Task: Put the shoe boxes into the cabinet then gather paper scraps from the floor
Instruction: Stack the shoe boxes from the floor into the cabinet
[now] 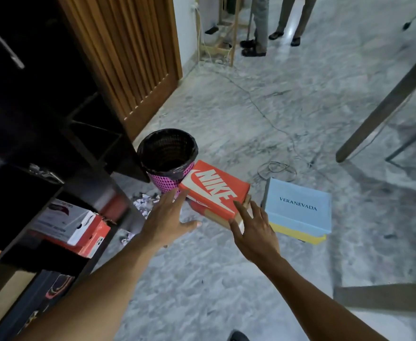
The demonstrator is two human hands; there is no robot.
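Note:
An orange Nike shoe box point(214, 188) lies on the marble floor, stacked on a tan box beneath it. My left hand point(167, 217) is spread open at its near left corner. My right hand point(253, 227) is spread open at its near right corner, fingers over the edge. A light blue box marked VERANEVADA point(298, 207) rests on a yellow box just to the right. Crumpled paper scraps point(145, 201) lie on the floor between the boxes and the dark cabinet point(54, 143). A white and orange shoe box point(74, 225) sits on a cabinet shelf.
A pink mesh waste bin point(167, 161) with a black liner stands behind the Nike box. A thin cable point(275, 168) coils on the floor. Table legs point(384, 109) stand at right. Two people's legs point(273, 28) are at the far back beside a wooden slatted door point(128, 57).

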